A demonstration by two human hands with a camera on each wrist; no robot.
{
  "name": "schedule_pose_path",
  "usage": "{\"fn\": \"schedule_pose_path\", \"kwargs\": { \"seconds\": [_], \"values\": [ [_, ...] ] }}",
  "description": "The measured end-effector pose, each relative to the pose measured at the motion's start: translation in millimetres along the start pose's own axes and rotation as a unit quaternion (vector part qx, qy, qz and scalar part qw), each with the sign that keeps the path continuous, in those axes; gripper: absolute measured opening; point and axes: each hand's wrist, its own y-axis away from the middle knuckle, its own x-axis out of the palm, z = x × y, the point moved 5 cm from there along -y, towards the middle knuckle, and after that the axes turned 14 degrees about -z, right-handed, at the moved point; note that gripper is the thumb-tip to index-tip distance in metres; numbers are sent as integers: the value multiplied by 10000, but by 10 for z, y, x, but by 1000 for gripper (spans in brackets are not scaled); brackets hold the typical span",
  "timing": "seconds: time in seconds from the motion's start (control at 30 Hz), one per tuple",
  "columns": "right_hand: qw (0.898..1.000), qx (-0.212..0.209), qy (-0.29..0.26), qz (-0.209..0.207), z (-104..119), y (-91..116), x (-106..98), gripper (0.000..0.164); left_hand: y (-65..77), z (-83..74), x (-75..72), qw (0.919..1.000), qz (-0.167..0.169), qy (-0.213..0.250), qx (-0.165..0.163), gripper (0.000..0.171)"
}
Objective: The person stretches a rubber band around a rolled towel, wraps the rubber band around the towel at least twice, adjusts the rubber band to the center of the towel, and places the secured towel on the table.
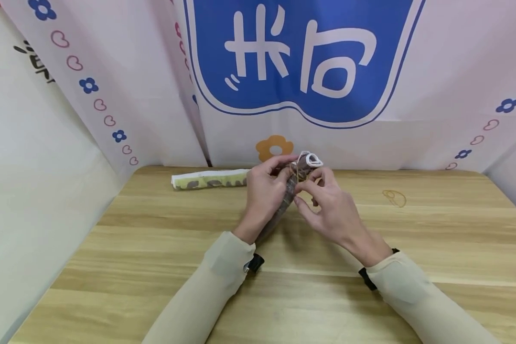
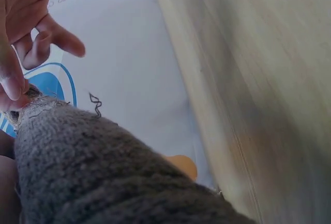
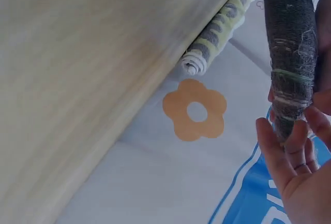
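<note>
A dark grey-brown rolled towel is held at a slant, its far end raised and showing a white-edged coil. My left hand grips it near that end. A thin tan rubber band loops about the same end, where my right hand pinches at it with thumb and fingers. In the right wrist view, thin bands circle the towel close to its tapered end, and the right hand's fingers are right at that end. Loose threads stick out from the towel in the left wrist view.
A second rolled towel, pale green with grey patches, lies along the table's back edge, partly behind my left hand. Loose rubber bands rest on the wooden table at the right. A printed curtain hangs directly behind the table.
</note>
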Motion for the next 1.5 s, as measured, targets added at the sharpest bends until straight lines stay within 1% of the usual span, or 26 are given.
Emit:
{"fn": "schedule_pose_path", "kwargs": {
  "seconds": [0.1,0.2,0.3,0.43,0.5,0.6,0.73,0.83,0.93,1.07,1.2,1.27,1.37,1.5],
  "values": [
    [9997,-200,97,-33,-4,-5,-17,16,8,-12,4,9999,35,-70,77,21],
    [9993,-206,250,-163,-45,-8,-46,18,23,-31,8,9997,62,-113,227,19],
    [9981,-257,356,-428,-90,-12,-80,22,22,-53,5,9992,15,-80,391,17],
    [9955,-424,302,-788,-105,-25,-106,29,-5,-76,-10,9992,-96,-25,400,18],
    [9937,-484,244,-982,-99,-36,-126,28,-8,-87,-6,9992,-79,-54,379,18],
    [9900,-508,140,-1309,-94,-46,-180,22,10,-112,11,9991,-37,-107,409,19],
    [9878,-468,-12,-1486,-82,-74,-229,19,28,-149,32,9985,37,-137,528,16],
    [9888,-257,-155,-1459,-92,-96,-237,22,35,-182,45,9980,92,-128,616,15],
    [9896,127,-353,-1391,-127,-103,-233,26,51,-204,55,9976,146,-148,654,16],
    [9876,757,-655,-1207,-186,-100,-225,27,92,-200,75,9979,290,-81,570,19],
    [9835,1251,-793,-1037,-226,-104,-231,24,125,-186,100,9979,448,141,449,21],
    [9813,1380,-892,-1001,-240,-114,-237,22,127,-181,109,9975,516,261,411,22],
    [9794,1441,-991,-1013,-256,-130,-253,18,117,-162,121,9962,648,511,261,23],
    [9773,1446,-1057,-1129,-276,-144,-289,16,108,-124,129,9927,852,838,-134,21]
  ]
}}
